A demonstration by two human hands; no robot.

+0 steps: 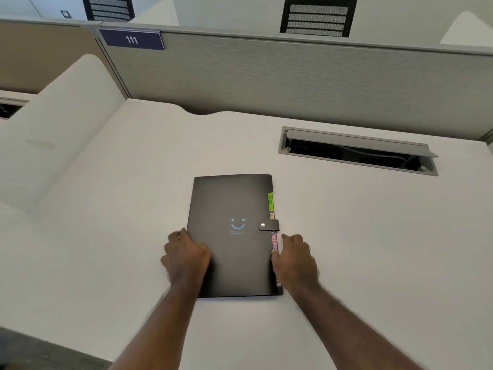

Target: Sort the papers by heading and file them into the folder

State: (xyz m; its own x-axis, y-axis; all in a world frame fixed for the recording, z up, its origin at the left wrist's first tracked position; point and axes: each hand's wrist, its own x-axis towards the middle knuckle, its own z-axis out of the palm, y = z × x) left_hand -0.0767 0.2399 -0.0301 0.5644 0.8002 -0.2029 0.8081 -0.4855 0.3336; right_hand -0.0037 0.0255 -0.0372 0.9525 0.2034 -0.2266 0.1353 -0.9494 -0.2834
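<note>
A black matte folder [232, 236] lies flat on the smooth white table [373, 249], strap snapped shut, coloured tabs [270, 202] jutting from its edge. No loose papers show, suggesting filing is finished. Between the left hand [186, 259] and right hand [296, 263], fingers loosely curled against its sides.

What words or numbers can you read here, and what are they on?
"111": white digits on the dark blue sign on the partition.
"HR", probably: handwritten on the green tab at the black folder's right edge.
Pink tab: handwriting, too blurred to read.
Tiny print under the folder's blue smiley: too small to read.
</note>
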